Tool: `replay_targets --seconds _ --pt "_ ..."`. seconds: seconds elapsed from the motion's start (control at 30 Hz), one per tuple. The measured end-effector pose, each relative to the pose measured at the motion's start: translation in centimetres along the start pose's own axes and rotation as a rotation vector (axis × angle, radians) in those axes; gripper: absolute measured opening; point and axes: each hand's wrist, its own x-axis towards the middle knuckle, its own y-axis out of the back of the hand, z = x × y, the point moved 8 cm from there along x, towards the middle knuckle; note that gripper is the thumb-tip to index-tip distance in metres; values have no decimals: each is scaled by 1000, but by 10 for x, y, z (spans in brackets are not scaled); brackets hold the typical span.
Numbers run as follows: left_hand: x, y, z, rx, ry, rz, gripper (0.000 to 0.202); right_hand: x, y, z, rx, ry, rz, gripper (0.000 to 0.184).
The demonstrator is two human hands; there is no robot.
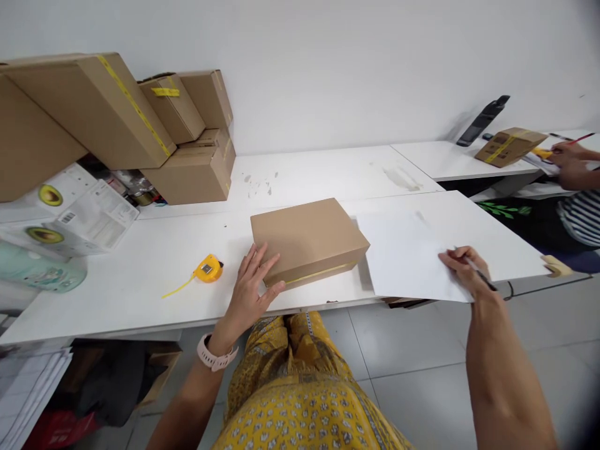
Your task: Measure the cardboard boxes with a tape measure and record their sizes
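Observation:
A closed brown cardboard box (304, 240) lies flat on the white table in front of me, with a yellow strip along its near side. My left hand (253, 284) rests against its left end, fingers spread, holding nothing. To the right of the box lies a sheet of white paper (407, 256), which reaches the table's front edge. My right hand (469, 269) is over the paper's right side, fingers closed around a pen (480, 278). Left of my left hand sits a yellow tape measure (209, 269) with a short length of its blade pulled out.
Several cardboard boxes (187, 175) are stacked at the back left, beside a white carton (94, 215) with avocado pictures and a pale green bottle (42, 269). At the far right, another person's hands (569, 159) work near a small taped box (509, 147) and a dark bottle (482, 122).

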Motion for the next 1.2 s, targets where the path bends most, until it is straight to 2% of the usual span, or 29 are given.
replay_targets --seconds 0.07,0.13,0.2,0.27,0.33,0.43,0.53,0.63,0.7,0.77,0.87,0.97,1.03,1.1,1.17,1.2 --pt "0 -2 -3 21 -27 26 46 1 -17 15 -193 18 -143 37" --pt "1 -2 -6 29 -47 45 42 0 -33 15 -501 86 -212 30" --pt "1 0 -9 36 -57 48 40 -2 -49 0 -834 183 -192 19" --pt "2 1 -12 41 -64 46 39 -7 -73 -23 -1064 295 -161 15" --pt "4 2 -13 37 -75 43 39 -19 -111 -41 -1150 406 -260 18" --pt "6 1 -13 26 -80 35 39 -41 -168 -51 -1230 536 -459 33" --pt "5 2 -12 28 -56 20 39 -52 -199 -51 -1289 577 -529 45" --pt "-1 21 -27 56 7 97 43 -52 -195 -54 -1258 545 -489 57" --pt "-12 43 -53 106 105 207 46 -50 -176 -61 -1188 483 -388 60" --pt "-26 62 -89 174 242 270 49 -50 -150 -69 -1100 409 -259 54" --pt "-44 67 -145 254 447 181 64 -61 -118 -82 -967 381 -118 43" --pt "-51 51 -182 267 563 25 75 -79 -102 -96 -863 415 -37 39" --pt "-50 40 -195 261 618 -33 71 -93 -100 -107 -810 449 -1 37" --pt "-49 35 -200 231 689 -33 65 -107 -102 -122 -763 488 28 35" --pt "-47 38 -194 95 745 27 61 -125 -106 -141 -698 555 57 32" --pt "-46 42 -184 -33 749 64 61 -135 -108 -152 -645 591 64 30"
